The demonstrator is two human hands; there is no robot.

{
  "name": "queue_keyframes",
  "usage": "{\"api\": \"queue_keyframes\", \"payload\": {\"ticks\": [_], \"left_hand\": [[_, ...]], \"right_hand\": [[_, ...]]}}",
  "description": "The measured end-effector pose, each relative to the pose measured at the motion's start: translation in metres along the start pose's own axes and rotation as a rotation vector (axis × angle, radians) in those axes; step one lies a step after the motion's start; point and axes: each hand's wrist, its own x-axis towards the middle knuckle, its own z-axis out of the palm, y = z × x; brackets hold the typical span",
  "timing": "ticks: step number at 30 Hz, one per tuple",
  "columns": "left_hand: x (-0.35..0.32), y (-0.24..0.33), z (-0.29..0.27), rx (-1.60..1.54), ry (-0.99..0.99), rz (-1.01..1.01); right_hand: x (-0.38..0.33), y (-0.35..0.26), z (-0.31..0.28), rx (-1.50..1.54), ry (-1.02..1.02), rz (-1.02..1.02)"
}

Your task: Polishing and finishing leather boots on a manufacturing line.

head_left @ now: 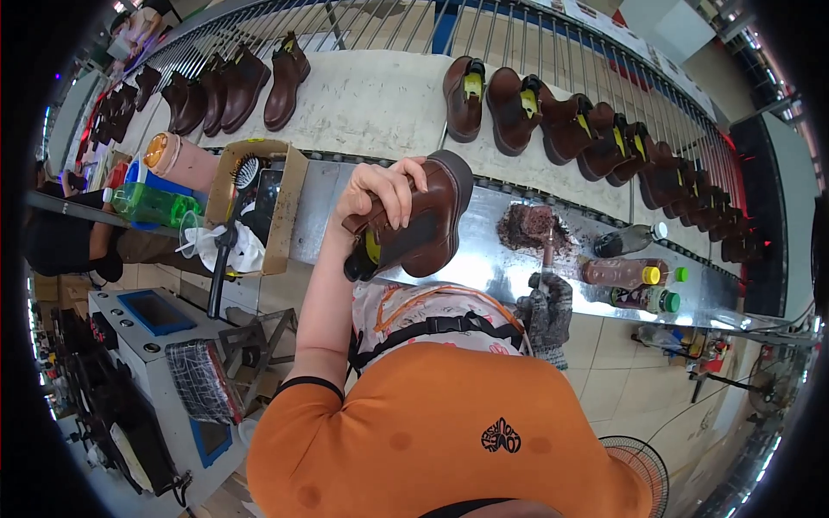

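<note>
Head view: left hand (382, 192) around brown boot (423, 220)

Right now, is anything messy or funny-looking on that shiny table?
Yes. A dark brown clump sits loose on the metal bench, looking like a messy spill. The left hand holds a brown boot tipped on its side, unlike the upright boots on the conveyor.

Pale tiled floor (604, 363), steel workbench (509, 268) (perhaps factory), railing (518, 34) behind.
</note>
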Motion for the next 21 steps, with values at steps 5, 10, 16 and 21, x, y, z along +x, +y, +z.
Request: {"api": "queue_keyframes", "payload": {"ticks": [5, 10, 16, 21], "left_hand": [[0.003, 0.002, 0.010, -0.048, 0.005, -0.046], [0.007, 0.003, 0.015, -0.050, -0.015, -0.055], [0.008, 0.002, 0.017, -0.060, -0.015, -0.072], [0.008, 0.003, 0.019, -0.070, -0.003, -0.083]], "right_hand": [[0.015, -0.001, -0.018, -0.100, -0.063, 0.131], [0.038, -0.069, -0.004, -0.404, -0.334, -0.172], [0.043, -0.143, 0.033, -0.890, -0.512, -0.711], [0.040, -0.141, 0.039, -0.710, -0.479, -0.699]]}}
